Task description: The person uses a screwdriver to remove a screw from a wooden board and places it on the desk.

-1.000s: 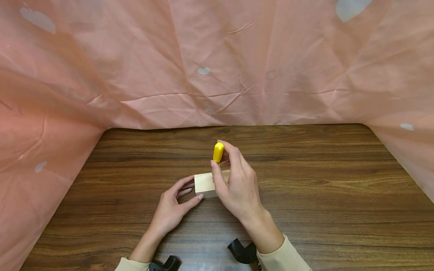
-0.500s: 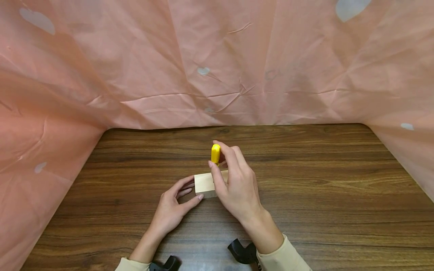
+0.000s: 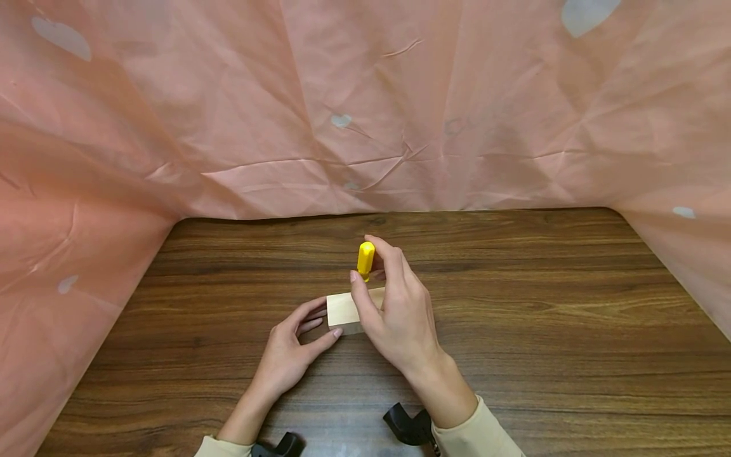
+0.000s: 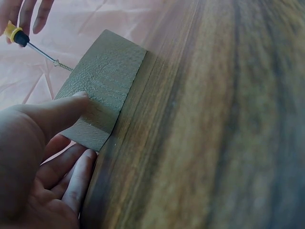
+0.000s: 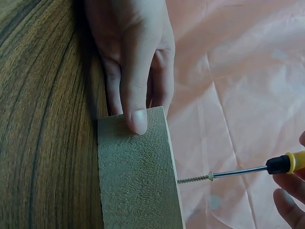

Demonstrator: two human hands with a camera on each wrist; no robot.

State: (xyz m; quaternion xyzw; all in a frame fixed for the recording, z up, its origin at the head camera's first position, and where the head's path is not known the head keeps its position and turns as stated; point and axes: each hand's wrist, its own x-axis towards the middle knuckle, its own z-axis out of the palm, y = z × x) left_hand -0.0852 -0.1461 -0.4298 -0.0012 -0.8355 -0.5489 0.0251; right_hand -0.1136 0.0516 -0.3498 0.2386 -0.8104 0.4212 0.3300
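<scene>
A pale wooden block point(image 3: 342, 310) lies on the table, its left end gripped between the thumb and fingers of my left hand point(image 3: 294, 349). Above the block, my right hand point(image 3: 400, 311) holds a screwdriver point(image 3: 366, 257) by its yellow handle, between thumb and fingertips. In the right wrist view the screwdriver's steel shaft point(image 5: 240, 171) meets the head of a screw point(image 5: 194, 179). That screw stands upright in the block's top face, most of its thread showing. From the left wrist view the screw point(image 4: 63, 66) and shaft line up. My right hand hides the block's right end in the head view.
The brown wood-grain table point(image 3: 542, 317) spreads out around both hands. A pink curtain point(image 3: 400, 127) with white hearts hangs along its back and sides. Black wrist mounts point(image 3: 408, 424) sit at both wrists, above beige sleeves.
The right hand's fingers and the yellow handle shift slightly left, then back right, with the handle turning. The left hand and the block stay in place.
</scene>
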